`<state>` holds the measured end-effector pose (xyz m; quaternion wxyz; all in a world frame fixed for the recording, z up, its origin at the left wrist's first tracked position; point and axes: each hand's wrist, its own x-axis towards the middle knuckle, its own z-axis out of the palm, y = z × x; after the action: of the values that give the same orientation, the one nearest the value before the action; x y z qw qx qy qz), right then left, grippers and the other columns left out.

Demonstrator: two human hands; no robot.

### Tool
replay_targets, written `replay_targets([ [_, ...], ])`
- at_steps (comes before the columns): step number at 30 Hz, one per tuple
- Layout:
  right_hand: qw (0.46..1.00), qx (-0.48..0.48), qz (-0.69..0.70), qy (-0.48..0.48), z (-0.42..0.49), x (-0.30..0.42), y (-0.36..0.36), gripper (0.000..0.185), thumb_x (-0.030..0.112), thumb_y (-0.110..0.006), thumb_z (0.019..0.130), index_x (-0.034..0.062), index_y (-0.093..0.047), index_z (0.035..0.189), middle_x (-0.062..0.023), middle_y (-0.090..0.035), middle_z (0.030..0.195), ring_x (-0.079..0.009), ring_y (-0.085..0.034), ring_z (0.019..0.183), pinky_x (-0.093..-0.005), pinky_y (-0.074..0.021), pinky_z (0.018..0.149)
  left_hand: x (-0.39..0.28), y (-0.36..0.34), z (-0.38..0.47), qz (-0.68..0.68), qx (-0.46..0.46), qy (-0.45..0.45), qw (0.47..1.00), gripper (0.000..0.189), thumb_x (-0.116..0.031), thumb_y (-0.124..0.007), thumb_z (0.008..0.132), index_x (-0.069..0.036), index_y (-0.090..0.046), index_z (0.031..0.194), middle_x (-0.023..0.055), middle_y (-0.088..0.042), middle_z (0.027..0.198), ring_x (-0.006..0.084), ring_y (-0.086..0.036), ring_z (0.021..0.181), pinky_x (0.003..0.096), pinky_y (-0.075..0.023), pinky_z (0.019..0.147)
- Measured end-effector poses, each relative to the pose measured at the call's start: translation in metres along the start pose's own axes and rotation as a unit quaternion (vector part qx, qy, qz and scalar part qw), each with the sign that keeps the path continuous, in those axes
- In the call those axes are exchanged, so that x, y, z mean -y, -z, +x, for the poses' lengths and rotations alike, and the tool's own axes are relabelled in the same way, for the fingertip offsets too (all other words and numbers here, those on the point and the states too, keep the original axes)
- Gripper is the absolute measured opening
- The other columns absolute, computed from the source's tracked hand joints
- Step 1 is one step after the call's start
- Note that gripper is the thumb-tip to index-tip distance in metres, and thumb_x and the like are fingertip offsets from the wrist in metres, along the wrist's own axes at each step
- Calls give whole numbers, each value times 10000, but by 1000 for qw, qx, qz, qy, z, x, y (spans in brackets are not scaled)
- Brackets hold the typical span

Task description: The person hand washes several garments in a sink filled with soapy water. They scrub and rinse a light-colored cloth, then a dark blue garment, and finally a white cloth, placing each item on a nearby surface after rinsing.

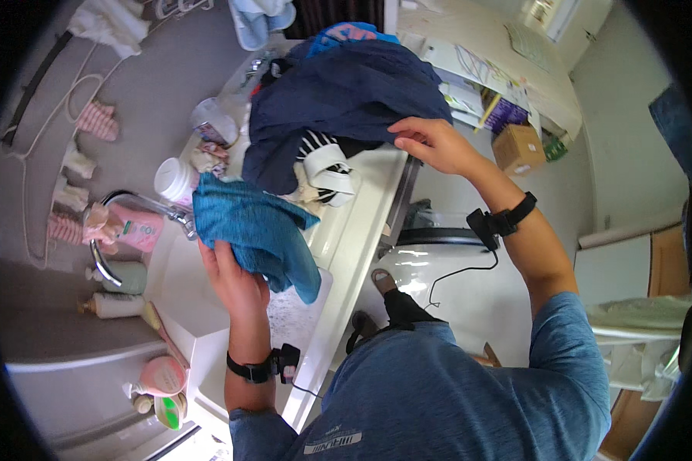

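Observation:
In my left hand [233, 279] is a bunched teal cloth [259, 225], held over the near end of a white washbasin [300, 363] with suds in it. My right hand [435, 147] has its fingers apart at the edge of a large navy garment [352, 92]; whether the fingertips touch it is hard to tell. That garment lies heaped across the far part of the counter. Below it sits a white strap-like piece [326, 164] with black-and-white striped fabric. A blue garment with pink print [352, 34] shows behind the heap.
A chrome faucet [106, 248] arches at the left. Around it stand a white tub [176, 180], a pink bottle [138, 227], pump bottles [118, 305] and a brush [164, 328]. Socks [98, 121] hang on the wall. To the right are a white-topped washing machine [461, 288] and a cardboard box [518, 148].

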<state>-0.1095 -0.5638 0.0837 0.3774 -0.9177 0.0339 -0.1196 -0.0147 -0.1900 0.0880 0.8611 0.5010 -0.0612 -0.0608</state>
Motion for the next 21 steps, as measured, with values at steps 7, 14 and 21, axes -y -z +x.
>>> replay_targets([
  [7, 972, -145, 162, -86, -95, -82, 50, 279, 220, -622, 995, 8, -660, 1173, -59, -694, 986, -132, -655, 859, -285, -545, 782, 79, -75, 28, 88, 39, -66, 993, 288, -175, -499, 1030, -33, -498, 1281, 89, -620, 1117, 187, -594, 974, 333, -499, 874],
  [14, 885, -221, 296, -284, -166, -259, 88, 321, 299, -574, 1025, 20, -647, 1167, -72, -677, 965, -156, -671, 857, -302, -561, 780, 225, -132, 39, 376, 141, -131, 906, 263, -134, -579, 976, 19, -554, 1189, 96, -615, 1049, 163, -562, 938, 288, -462, 865],
  [21, 813, -129, 305, -478, -240, -540, 40, 343, 332, -512, 1033, 60, -622, 1211, -83, -689, 967, -173, -674, 837, -305, -540, 780, 309, -119, 38, 604, 7, -86, 792, 390, -113, -556, 998, 24, -468, 1353, 98, -576, 1114, 154, -522, 923, 296, -445, 894],
])
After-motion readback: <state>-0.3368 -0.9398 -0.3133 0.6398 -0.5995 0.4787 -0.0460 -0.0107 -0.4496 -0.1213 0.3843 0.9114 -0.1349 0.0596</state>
